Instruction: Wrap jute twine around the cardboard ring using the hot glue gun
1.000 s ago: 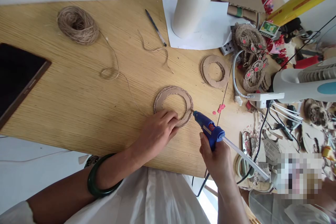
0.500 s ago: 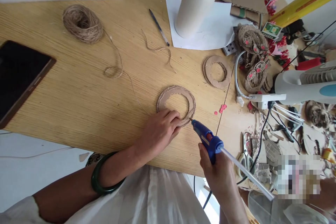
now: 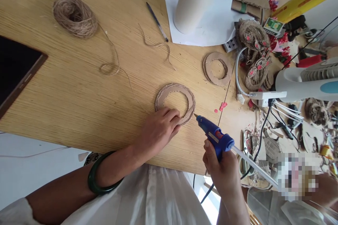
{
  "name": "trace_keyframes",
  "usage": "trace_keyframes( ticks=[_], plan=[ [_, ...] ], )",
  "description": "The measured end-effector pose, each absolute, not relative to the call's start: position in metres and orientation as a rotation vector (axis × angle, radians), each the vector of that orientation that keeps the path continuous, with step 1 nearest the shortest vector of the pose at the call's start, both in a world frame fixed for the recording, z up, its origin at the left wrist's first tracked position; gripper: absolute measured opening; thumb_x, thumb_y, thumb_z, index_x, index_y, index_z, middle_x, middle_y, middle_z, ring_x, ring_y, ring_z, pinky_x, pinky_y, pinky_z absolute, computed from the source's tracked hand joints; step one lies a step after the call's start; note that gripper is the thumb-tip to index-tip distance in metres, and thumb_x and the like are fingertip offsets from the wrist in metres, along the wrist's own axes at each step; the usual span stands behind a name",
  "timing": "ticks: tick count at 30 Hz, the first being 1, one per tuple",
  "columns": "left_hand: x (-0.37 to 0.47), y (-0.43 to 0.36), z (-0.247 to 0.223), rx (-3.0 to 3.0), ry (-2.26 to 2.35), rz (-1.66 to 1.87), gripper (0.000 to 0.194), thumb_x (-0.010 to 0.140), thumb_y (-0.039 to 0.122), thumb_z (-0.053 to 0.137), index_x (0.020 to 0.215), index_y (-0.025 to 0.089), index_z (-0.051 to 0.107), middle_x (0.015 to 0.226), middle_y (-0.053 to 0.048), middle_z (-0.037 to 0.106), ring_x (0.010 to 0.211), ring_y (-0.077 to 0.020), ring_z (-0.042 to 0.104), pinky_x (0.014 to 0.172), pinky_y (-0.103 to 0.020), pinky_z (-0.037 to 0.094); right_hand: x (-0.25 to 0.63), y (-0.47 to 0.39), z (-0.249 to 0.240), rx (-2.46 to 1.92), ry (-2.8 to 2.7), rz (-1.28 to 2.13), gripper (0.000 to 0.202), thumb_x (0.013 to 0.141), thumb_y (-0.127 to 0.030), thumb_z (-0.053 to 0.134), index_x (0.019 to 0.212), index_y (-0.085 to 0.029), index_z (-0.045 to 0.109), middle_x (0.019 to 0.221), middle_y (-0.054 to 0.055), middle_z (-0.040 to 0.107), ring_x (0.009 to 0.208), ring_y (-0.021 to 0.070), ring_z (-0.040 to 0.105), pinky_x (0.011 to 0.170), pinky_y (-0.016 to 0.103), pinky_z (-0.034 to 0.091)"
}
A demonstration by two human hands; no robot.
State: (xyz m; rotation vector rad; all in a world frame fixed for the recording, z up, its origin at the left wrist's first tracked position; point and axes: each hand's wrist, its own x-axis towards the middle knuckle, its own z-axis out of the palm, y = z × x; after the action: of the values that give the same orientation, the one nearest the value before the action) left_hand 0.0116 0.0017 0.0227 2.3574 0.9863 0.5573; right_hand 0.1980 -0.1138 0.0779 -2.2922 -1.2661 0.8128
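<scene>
A cardboard ring (image 3: 188, 95) with twine around its outer edge lies on the wooden table (image 3: 87, 112). My left hand (image 3: 161, 126) is closed on the ring's near side, its fingers pinching the rim. In my right hand (image 3: 223, 168) is a blue hot glue gun (image 3: 213, 134) with a long clear glue stick out of its back. Its nozzle points at the ring's right edge, with a small gap between them. From a ball of twine (image 3: 75, 17) at the upper left, a loose strand runs down toward my left hand.
Behind the ring lie a second cardboard ring (image 3: 210, 68), a short piece of twine (image 3: 155, 45) and a pen (image 3: 157, 22). A white bottle (image 3: 194, 3) stands on paper. Red dots (image 3: 223, 105), scissors (image 3: 245, 154), cables and a white fan (image 3: 303, 82) are at right; a tablet (image 3: 18, 70) is left.
The glue gun has drawn back from the ring's surface to just outside its right edge. My left hand keeps its hold on the ring. The whole view has shifted slightly.
</scene>
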Motion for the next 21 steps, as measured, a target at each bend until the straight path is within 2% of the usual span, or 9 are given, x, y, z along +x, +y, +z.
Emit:
trace_keyframes(
  ticks=[6,16,21],
  plan=[
    [0.013,0.0,0.02,2.465,0.966,0.543,0.01,0.098,0.017,0.062,0.105,0.012,0.066,0.106,-0.005,0.067,0.099,-0.021,0.06,0.087,-0.037,0.053,0.197,-0.103,0.075,-2.202,-1.122,0.929,0.04,0.097,-0.055,0.056,0.082,-0.018,0.058,0.047,-0.007,0.045,0.036,0.0094,0.038,0.036,0.024,0.034],
    [0.013,-0.003,0.019,2.489,0.982,0.559,0.01,0.1,0.017,0.059,0.106,0.012,0.066,0.106,-0.005,0.067,0.1,-0.0207,0.06,0.089,-0.037,0.054,0.203,-0.099,0.065,-2.183,-1.21,0.907,0.041,0.098,-0.052,0.056,0.071,-0.021,0.052,0.042,-0.007,0.045,0.031,0.0096,0.041,0.033,0.024,0.034],
    [0.013,-0.003,0.022,2.458,0.989,0.513,0.022,0.102,0.021,0.056,0.123,0.017,0.062,0.114,-0.005,0.067,0.102,-0.0204,0.061,0.092,-0.037,0.053,0.202,-0.099,0.067,-2.188,-1.196,0.897,0.039,0.098,-0.051,0.057,0.073,-0.021,0.053,0.041,-0.007,0.045,0.031,0.0101,0.042,0.033,0.024,0.036]
  ],
)
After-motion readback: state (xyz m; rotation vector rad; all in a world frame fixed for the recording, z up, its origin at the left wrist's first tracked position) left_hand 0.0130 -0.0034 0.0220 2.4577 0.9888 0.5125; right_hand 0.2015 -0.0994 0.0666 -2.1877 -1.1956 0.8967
